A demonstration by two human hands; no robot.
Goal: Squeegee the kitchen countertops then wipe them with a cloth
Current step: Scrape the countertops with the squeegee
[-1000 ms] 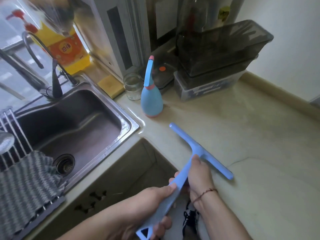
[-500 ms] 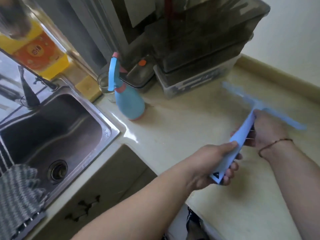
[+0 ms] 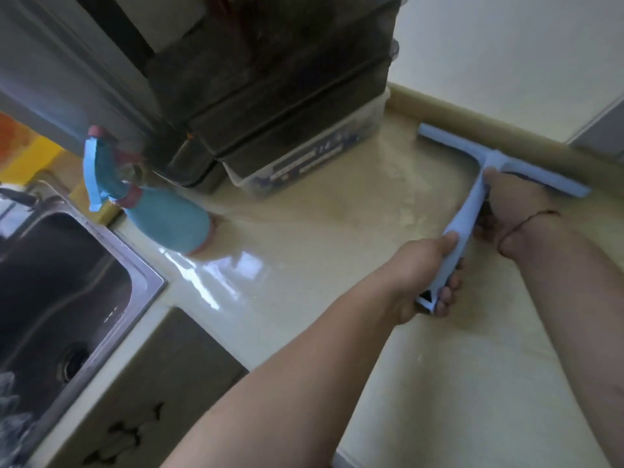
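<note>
Head: squeegee [image 3: 472, 184] within both hands' fingers [image 3: 449, 295]

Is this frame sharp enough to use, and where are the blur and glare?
Head view: spray bottle and dark containers are motion-smeared; squeegee and both hands stay fairly crisp; window glare streaks the countertop beside the sink; wide-angle bending at the edges.

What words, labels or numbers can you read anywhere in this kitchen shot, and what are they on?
None can be read.
Clear box: a label strip with dark print, too blurred to read.
Spray bottle: no text visible.
Squeegee: no text visible; a dark triangle at the handle end is a hole, not a sign.
</note>
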